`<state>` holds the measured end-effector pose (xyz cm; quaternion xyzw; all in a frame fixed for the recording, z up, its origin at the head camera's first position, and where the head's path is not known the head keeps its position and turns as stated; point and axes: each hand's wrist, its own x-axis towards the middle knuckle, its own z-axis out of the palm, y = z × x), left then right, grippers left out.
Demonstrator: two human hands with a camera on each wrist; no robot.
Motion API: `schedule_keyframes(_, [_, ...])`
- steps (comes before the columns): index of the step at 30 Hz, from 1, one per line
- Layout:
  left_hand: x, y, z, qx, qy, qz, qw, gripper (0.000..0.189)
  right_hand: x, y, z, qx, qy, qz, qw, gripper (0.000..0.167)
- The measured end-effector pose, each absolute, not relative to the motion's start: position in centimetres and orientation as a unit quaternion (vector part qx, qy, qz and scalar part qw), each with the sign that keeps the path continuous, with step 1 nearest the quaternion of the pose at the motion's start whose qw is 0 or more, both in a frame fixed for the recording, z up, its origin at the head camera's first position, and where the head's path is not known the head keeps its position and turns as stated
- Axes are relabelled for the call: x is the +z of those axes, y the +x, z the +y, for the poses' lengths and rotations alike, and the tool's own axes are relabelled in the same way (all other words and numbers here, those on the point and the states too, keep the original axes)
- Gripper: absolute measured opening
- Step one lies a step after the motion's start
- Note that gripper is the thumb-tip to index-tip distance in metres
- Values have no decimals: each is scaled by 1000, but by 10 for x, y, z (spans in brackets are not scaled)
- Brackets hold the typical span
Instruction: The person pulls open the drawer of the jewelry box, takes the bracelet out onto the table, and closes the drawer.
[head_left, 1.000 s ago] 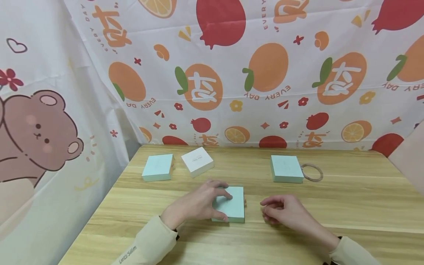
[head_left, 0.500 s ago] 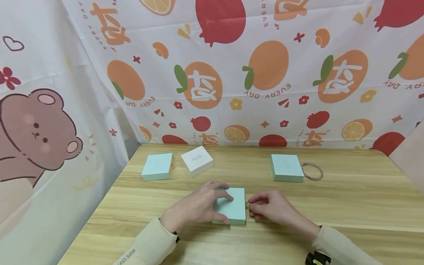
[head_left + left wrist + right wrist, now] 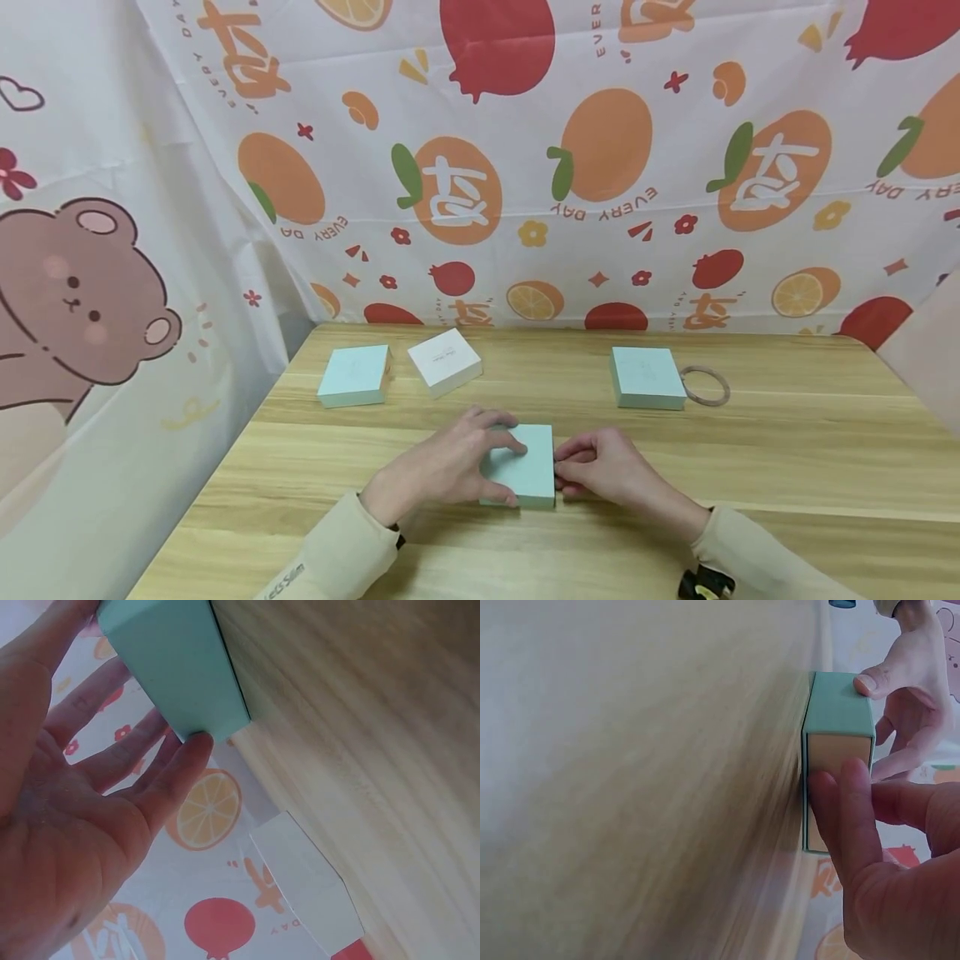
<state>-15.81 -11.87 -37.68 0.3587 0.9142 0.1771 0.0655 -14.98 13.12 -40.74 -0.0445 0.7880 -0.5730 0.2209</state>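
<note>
A pale mint-green drawer box (image 3: 536, 468) lies flat on the wooden table in front of me. My left hand (image 3: 459, 458) spans it, with the thumb at the near edge and a finger resting on its top; in the left wrist view, a fingertip presses the box's side (image 3: 176, 675). At the box's right end, my right hand (image 3: 611, 468) has thumb and finger together where a small tan pull tab was visible earlier. The right wrist view shows these fingers against the tan drawer front (image 3: 840, 746), hiding the tab. The drawer sits inside its sleeve.
A second mint box (image 3: 352, 375) and a white box (image 3: 444, 360) stand at the table's back left. At the back right is another mint box (image 3: 648, 377), with a pinkish-brown ring (image 3: 708, 387) beside it. A fruit-printed cloth (image 3: 525, 200) hangs behind the table.
My right hand has moved left from the bare table to the box's end, and its fingers now cover the tab. The left hand stays on the box.
</note>
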Motion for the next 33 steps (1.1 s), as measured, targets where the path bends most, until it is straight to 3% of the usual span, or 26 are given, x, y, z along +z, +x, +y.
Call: schedule_keyframes(33, [-378, -151, -119, 184, 362, 912, 54, 52, -409, -144, 128, -589, -30, 780, 208, 10])
